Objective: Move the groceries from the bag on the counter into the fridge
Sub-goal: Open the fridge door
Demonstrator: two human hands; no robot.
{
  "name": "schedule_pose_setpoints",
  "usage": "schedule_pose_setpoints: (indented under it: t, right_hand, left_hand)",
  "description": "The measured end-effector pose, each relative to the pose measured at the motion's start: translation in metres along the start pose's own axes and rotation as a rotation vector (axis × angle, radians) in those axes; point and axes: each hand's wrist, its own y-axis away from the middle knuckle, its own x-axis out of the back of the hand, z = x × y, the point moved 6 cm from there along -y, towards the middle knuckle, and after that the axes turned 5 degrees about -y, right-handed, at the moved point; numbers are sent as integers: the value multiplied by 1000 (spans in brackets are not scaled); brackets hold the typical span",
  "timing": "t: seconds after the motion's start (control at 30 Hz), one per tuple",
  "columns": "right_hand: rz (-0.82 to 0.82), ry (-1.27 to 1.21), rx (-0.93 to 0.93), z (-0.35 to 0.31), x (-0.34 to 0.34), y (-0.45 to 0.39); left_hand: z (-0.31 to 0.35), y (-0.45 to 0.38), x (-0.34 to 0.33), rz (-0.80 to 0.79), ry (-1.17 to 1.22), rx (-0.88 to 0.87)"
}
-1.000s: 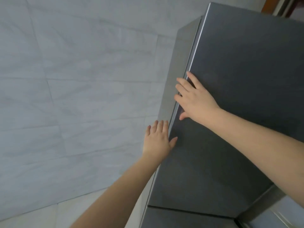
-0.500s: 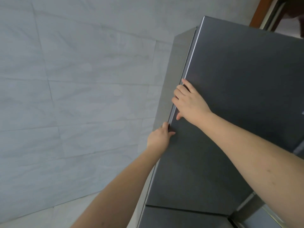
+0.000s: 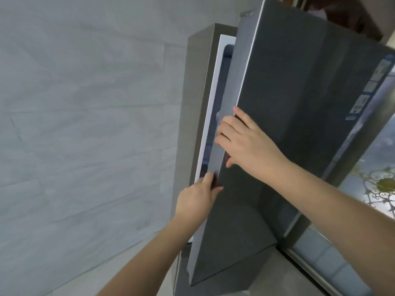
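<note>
The fridge [image 3: 201, 99] stands against a pale tiled wall [image 3: 85, 124], and its dark grey upper door [image 3: 299, 124] stands ajar, leaving a narrow gap on the left where a white inner frame [image 3: 210, 116] and a dim strip of the inside show. The right hand [image 3: 245, 139] hooks its fingers round the door's left edge about halfway up, thumb lying on the door's front. Just below it, the left hand [image 3: 197, 199] grips the same edge, fingers curled behind it and thumb pressed to the front face. Small stickers [image 3: 363, 99] run down the door's right side. Neither the bag nor any groceries appear in view.
</note>
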Motion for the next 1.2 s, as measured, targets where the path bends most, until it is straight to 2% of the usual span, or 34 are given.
schedule_pose_setpoints:
  t: [0.13,0.23,0.37,0.6,0.77,0.97,1.2]
  right_hand:
    - [21,-60,-31,-5,15,37]
    - [58,-119,-36,-14,25,76]
    - [96,-137,-78,-23,30,124]
    - [196,-139,-172,-17,45,203]
    - [155,-162,-256,-21,42,273]
    - [52,-172,-400,-21,31,346]
    - [-41,-248,-622,-21,32,400]
  left_hand:
    - [22,25,3,62,-10,-107]
    - [46,49,5,207,-36,-240]
    - [80,73,6,307,-27,-293]
    - [134,115,-5,264,-49,-486]
    - [176,158,-22,240,-95,-599]
    - [203,191,-47,154,-99,-578]
    - [222,180,-52,86,-80,-554]
